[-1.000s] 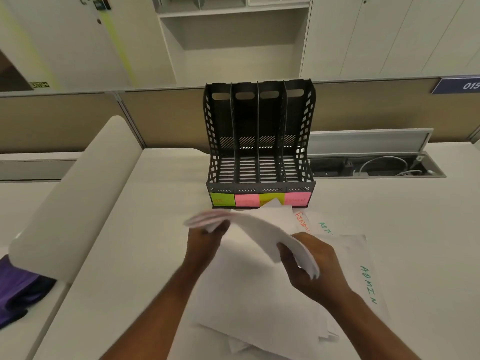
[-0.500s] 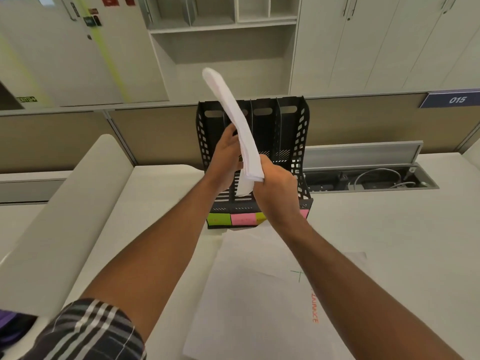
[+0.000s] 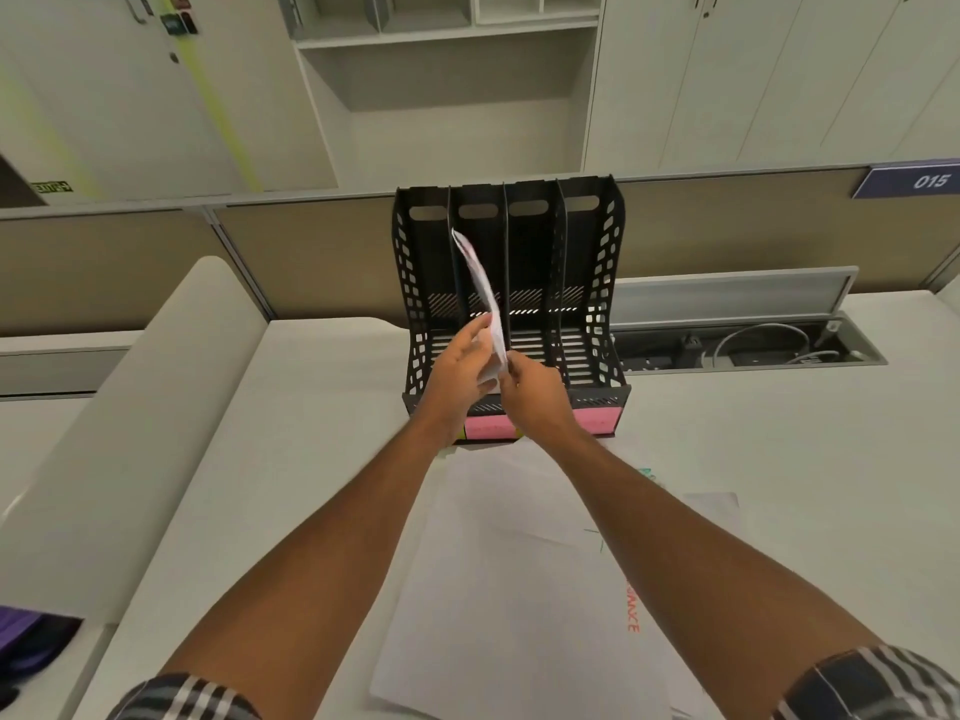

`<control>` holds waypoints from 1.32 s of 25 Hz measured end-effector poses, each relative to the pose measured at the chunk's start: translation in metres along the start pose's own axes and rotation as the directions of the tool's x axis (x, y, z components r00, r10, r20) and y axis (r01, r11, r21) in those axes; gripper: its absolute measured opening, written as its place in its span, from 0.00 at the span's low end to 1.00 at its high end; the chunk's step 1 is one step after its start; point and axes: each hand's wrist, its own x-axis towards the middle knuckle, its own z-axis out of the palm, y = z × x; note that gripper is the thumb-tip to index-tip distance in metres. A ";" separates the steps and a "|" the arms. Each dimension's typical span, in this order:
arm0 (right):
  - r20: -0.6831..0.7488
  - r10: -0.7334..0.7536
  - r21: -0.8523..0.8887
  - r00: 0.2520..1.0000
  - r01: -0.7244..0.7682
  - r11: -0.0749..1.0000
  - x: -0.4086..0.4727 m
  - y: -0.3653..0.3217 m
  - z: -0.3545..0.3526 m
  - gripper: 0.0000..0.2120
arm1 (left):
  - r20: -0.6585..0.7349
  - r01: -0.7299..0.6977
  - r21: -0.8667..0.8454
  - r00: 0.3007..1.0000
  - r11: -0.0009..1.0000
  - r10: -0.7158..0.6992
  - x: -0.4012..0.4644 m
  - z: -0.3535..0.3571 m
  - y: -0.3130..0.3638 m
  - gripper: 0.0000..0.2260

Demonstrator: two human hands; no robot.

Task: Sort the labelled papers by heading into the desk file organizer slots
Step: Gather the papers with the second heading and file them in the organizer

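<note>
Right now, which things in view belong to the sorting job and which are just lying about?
Job: held paper, gripped by left hand and right hand; file organizer; loose papers.
Lying about: cable tray; purple cloth.

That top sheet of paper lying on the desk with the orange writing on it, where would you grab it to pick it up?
Probably at its near left corner, coming from the person's side. The top sheet lies flat on the desk over other papers, and that corner is bare and overhangs nothing else, so a thumb could slide under and pinch it. Both arms cross its far part.
</note>
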 end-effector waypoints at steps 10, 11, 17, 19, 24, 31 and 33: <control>-0.093 0.471 0.427 0.877 -0.392 0.815 -0.131 0.110 -0.061 0.10 | -0.320 0.245 0.658 0.947 0.712 -0.030 -0.127 -0.020 -0.119 0.18; -0.074 0.542 0.431 0.837 -0.463 0.774 -0.154 0.125 -0.062 0.11 | -0.350 0.294 0.698 0.936 0.653 -0.047 -0.143 -0.023 -0.132 0.18; -0.093 0.613 -0.056 0.784 -0.619 0.783 -0.257 0.156 -0.038 0.19 | -0.363 0.361 0.786 0.927 0.501 -0.097 -0.202 -0.026 -0.160 0.19; -0.054 0.600 -0.070 0.798 -0.603 0.795 -0.268 0.152 -0.030 0.21 | -0.386 0.385 0.751 0.915 0.536 -0.116 -0.209 -0.026 -0.159 0.20; -0.049 0.572 -0.002 0.819 -0.573 0.820 -0.265 0.142 -0.028 0.20 | -0.524 0.466 0.450 0.829 0.762 -0.198 -0.222 -0.026 -0.162 0.13; -0.093 0.471 0.077 0.877 -0.465 0.882 -0.265 0.146 -0.037 0.10 | -0.537 0.414 0.503 0.838 0.759 -0.100 -0.232 -0.033 -0.161 0.19; -0.159 0.399 0.061 0.903 -0.394 0.917 -0.264 0.148 -0.040 0.11 | -0.387 0.253 0.748 0.918 0.614 0.093 -0.220 -0.024 -0.147 0.32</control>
